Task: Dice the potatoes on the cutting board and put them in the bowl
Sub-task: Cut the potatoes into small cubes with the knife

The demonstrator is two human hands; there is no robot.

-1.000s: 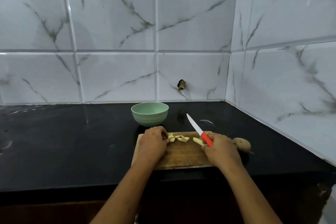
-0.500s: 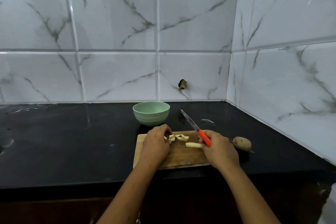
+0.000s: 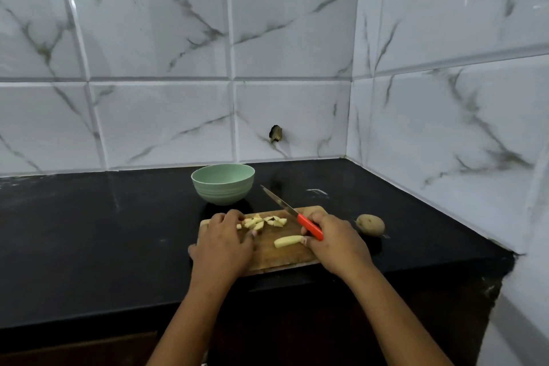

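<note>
A wooden cutting board [image 3: 271,258] lies near the counter's front edge. A small heap of diced potato pieces [image 3: 263,221] sits on its far side, and one long potato strip [image 3: 287,241] lies in the middle. My left hand [image 3: 222,242] rests on the board's left part, its fingertips at the diced pieces. My right hand [image 3: 335,242] grips the red handle of a knife [image 3: 292,211], whose blade points up and left above the board. Behind the board stands a pale green bowl [image 3: 223,183], its inside looking empty. A whole unpeeled potato [image 3: 370,224] lies on the counter to the board's right.
The black counter [image 3: 104,232] runs left from the board. Marble-patterned tiled walls [image 3: 166,68] close it at the back and right, meeting in a corner. A small dark fitting [image 3: 275,134] sticks out of the back wall behind the bowl.
The long strip has come free of my right hand and now lies alone mid-board. The knife blade has swung further left. My left hand has slid a little toward me.
</note>
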